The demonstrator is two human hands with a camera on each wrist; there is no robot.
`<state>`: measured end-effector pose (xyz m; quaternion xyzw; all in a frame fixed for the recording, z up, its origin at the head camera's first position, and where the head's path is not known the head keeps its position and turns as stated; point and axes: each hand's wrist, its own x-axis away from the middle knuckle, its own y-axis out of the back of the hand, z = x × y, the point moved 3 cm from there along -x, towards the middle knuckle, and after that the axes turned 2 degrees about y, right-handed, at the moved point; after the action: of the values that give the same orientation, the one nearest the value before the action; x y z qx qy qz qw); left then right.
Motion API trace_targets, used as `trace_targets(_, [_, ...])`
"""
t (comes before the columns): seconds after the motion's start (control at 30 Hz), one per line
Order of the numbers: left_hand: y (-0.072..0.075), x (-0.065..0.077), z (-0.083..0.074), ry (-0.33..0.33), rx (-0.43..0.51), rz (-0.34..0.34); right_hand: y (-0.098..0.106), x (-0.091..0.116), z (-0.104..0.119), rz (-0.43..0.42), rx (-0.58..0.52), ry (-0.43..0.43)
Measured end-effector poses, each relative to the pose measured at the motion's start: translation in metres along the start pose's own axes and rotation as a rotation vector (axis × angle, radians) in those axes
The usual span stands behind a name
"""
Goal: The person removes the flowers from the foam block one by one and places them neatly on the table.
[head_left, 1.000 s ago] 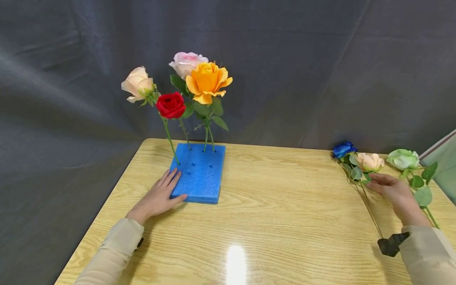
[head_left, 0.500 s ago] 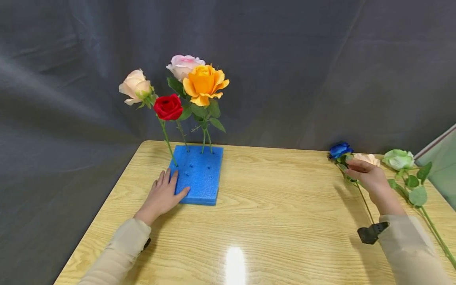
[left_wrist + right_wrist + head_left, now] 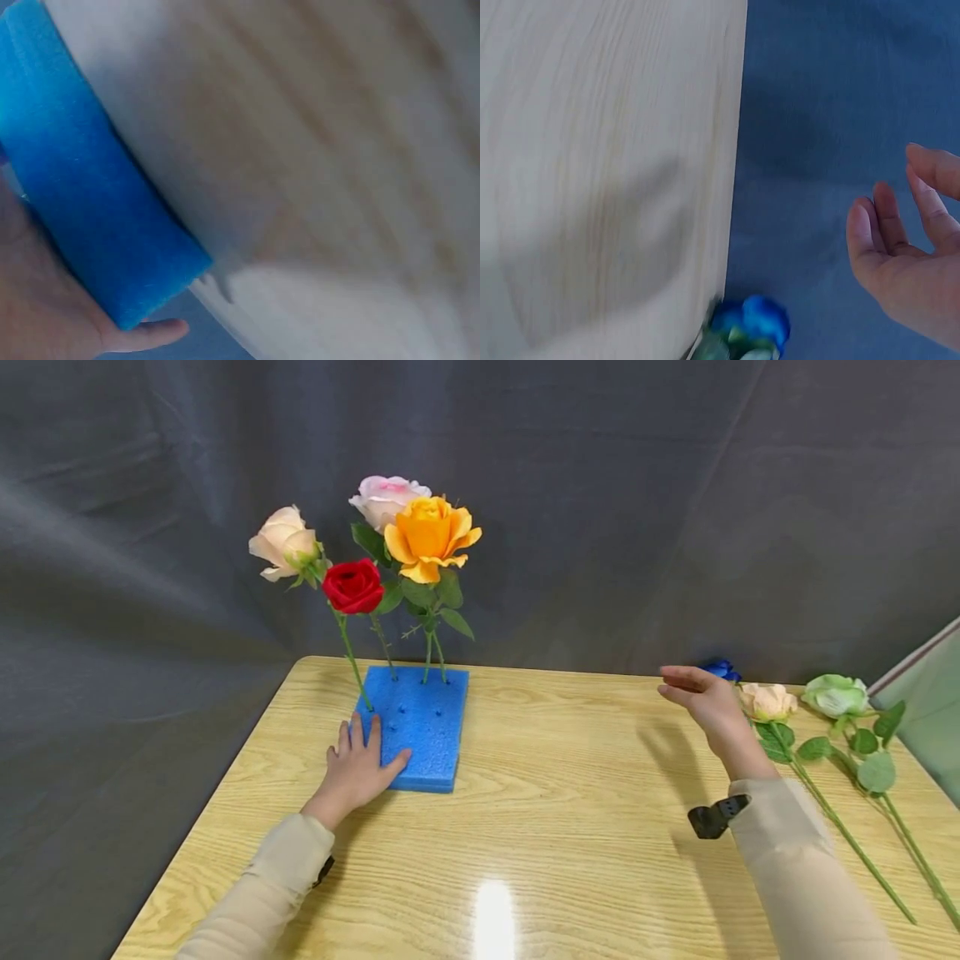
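My left hand (image 3: pixel 357 781) rests with spread fingers on the near left part of a blue foam block (image 3: pixel 420 743); the left wrist view shows the thumb along the block's end. Upright in the block stand a peach rose (image 3: pixel 285 539), a red rose (image 3: pixel 354 586), a pale pink rose (image 3: pixel 386 500) and an orange rose (image 3: pixel 431 537). Holding nothing, my right hand (image 3: pixel 712 714) is raised over the table's far right part, its fingers apart from the thumb. Just beyond it lies a blue rose (image 3: pixel 754 322), mostly hidden by the hand in the head view.
Right of my right hand, a second peach rose (image 3: pixel 768 702) and a pale green rose (image 3: pixel 836 696) lie on the wooden table (image 3: pixel 570 793), stems toward the near right. Several small holes mark the block's top. A dark curtain (image 3: pixel 570 510) hangs behind the table.
My right hand has moved left, away from the peach rose and past the blue rose. My left hand has slid slightly right on the foam block.
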<state>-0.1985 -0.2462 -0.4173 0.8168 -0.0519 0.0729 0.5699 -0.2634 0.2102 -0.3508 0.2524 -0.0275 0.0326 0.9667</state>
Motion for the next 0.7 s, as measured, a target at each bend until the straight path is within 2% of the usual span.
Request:
trace_targets(0.27, [-0.004,0.000,0.004,-0.045,-0.029,-0.042,-0.034,-0.009,0.028,0.042,-0.019,0.029])
trace_targets(0.5, [-0.003,-0.001,0.006,-0.078,-0.058,-0.051,-0.053,-0.011,0.040,0.076,-0.060,0.057])
trace_targets(0.6, [-0.001,0.001,0.002,-0.084,-0.079,-0.053,-0.059,-0.012,0.043,0.094,-0.078,0.059])
trace_targets(0.7, [0.002,0.004,-0.009,-0.107,-0.112,-0.088,-0.066,-0.012,0.047,0.111,-0.092,0.063])
